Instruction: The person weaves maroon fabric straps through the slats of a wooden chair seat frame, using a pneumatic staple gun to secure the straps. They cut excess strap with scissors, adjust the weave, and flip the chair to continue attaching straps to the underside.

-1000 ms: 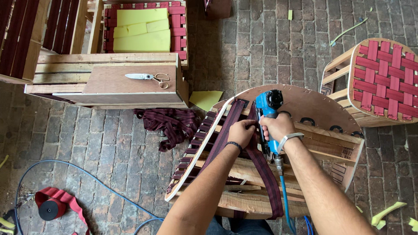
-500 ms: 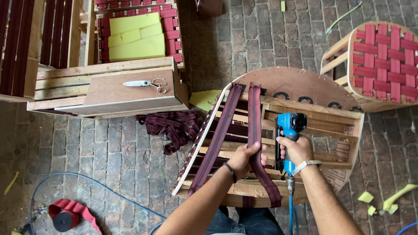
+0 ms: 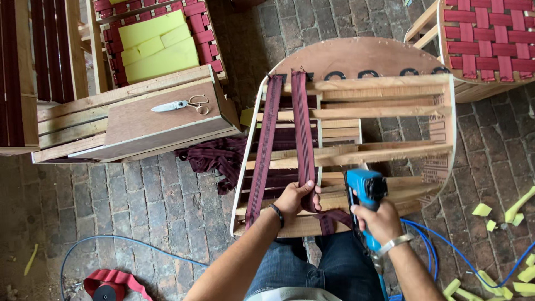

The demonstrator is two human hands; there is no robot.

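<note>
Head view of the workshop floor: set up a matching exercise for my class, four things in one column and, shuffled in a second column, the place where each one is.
Things:
1. scissors
2. blue staple gun
3. yellow foam pieces
4. maroon webbing strap

Places:
A. gripped in the right hand
B. pulled over the wooden frame by the left hand
C. lying on the flat wooden panel
D. resting on a woven seat at top left

Pairs: 1-C, 2-A, 3-D, 4-B
</note>
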